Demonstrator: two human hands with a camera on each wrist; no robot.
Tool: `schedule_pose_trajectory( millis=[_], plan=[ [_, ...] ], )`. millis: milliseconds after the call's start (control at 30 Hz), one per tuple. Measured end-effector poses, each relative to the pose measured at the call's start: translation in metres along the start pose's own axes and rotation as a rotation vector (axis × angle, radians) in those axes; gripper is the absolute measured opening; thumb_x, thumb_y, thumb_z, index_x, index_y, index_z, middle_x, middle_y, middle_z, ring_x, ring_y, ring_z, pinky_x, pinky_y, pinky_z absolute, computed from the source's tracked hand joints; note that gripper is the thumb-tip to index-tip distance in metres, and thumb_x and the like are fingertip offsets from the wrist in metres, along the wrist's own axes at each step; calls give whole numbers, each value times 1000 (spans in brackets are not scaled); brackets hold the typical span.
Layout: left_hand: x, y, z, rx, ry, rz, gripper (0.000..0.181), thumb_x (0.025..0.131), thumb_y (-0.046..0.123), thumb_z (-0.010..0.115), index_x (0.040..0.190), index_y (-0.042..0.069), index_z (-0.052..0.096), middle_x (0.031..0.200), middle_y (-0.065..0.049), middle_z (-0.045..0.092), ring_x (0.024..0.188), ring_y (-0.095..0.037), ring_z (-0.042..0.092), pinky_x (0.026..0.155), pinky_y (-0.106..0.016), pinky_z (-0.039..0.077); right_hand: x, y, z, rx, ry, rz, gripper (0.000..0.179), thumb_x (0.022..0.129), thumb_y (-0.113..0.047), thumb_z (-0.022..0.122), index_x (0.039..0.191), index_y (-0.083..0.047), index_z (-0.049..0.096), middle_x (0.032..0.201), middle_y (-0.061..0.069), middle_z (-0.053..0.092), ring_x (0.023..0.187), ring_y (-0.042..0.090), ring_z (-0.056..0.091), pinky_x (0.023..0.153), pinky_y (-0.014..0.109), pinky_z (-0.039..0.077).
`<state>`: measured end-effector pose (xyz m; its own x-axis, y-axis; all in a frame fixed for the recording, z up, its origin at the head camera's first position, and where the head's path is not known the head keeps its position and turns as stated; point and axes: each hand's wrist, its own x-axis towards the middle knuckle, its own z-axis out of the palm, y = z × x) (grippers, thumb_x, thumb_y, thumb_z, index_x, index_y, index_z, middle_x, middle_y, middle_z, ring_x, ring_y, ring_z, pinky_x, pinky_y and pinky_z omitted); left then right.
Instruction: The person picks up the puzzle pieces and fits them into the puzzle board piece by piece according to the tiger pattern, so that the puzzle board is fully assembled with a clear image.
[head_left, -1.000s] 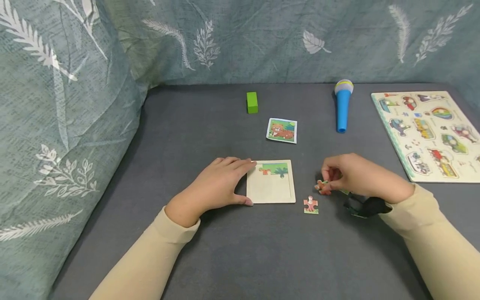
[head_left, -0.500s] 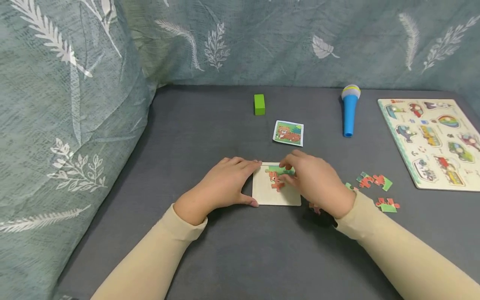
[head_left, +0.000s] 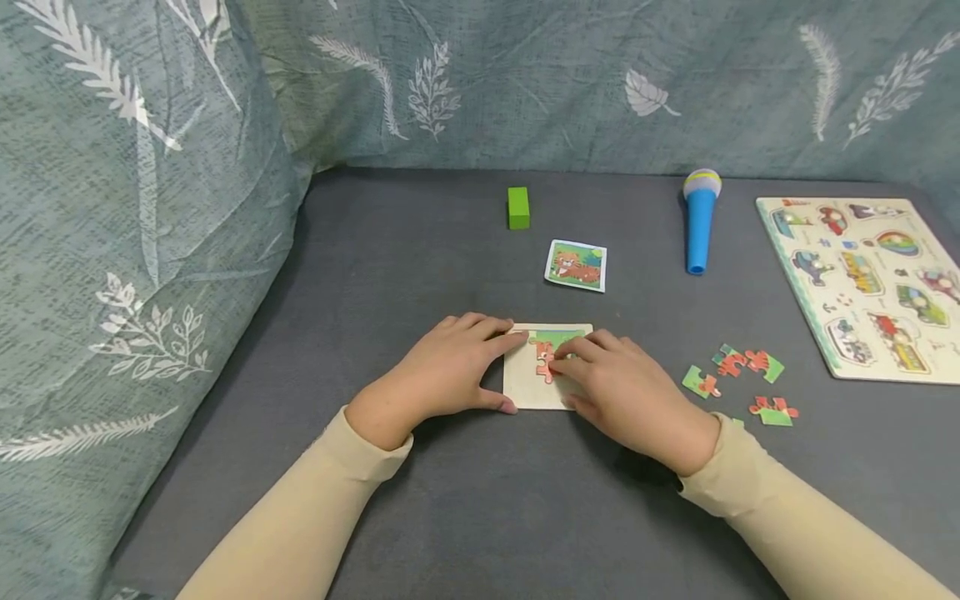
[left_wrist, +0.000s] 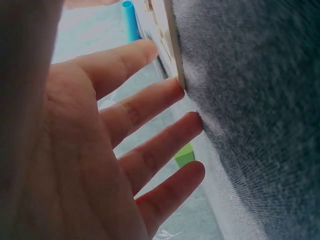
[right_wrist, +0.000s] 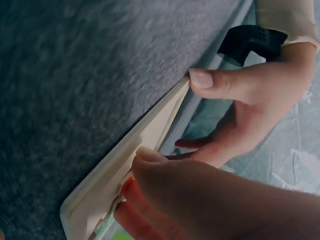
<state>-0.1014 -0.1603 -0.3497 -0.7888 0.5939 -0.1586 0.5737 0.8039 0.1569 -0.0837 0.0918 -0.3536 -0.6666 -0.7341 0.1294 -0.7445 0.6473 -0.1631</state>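
A small wooden puzzle tray point(head_left: 521, 387) lies flat in front of me. Green puzzle pieces point(head_left: 546, 337) line its upper part, with an orange tiger puzzle piece point(head_left: 543, 358) just below them. My left hand point(head_left: 453, 371) steadies the tray's left side, thumb at the near corner and fingers extended along the far one; its fingertips point(left_wrist: 177, 90) meet the tray edge in the left wrist view. Bent over the tray's right half, my right hand point(head_left: 630, 392) touches the orange piece with its fingertips, its thumb point(right_wrist: 150, 156) lower down. That hand covers the tray's right side.
Several loose puzzle pieces point(head_left: 775, 411) lie to the right of the tray. Beyond it are a tiger picture card point(head_left: 576, 266), a green block point(head_left: 518, 208) and a blue toy microphone point(head_left: 698, 229). A larger picture puzzle board point(head_left: 870, 287) lies at the right.
My right hand has come from the loose pieces at the right to the tray with an orange piece, which now sits below the green ones. My left hand stays at the tray.
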Motion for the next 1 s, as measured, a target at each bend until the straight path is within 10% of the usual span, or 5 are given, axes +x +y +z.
schedule_pose_trajectory(
  millis=[733, 1000],
  plan=[
    [2, -4, 1, -17, -29, 3, 86, 88, 64, 76, 159, 26, 48, 157, -5, 45, 144, -26, 40, 118, -50, 33, 0, 18, -2, -33, -9, -27, 38, 92, -14, 82, 130, -12, 75, 140, 8, 66, 135, 37, 55, 107, 57, 46],
    [2, -4, 0, -60, -15, -13, 99, 85, 62, 81, 164, 22, 38, 156, -3, 46, 143, -25, 41, 119, -49, 32, -14, 30, -32, 30, -31, 75, 30, 82, -23, 93, 107, -13, 80, 111, 5, 69, 98, 25, 64, 82, 47, 54]
  ],
)
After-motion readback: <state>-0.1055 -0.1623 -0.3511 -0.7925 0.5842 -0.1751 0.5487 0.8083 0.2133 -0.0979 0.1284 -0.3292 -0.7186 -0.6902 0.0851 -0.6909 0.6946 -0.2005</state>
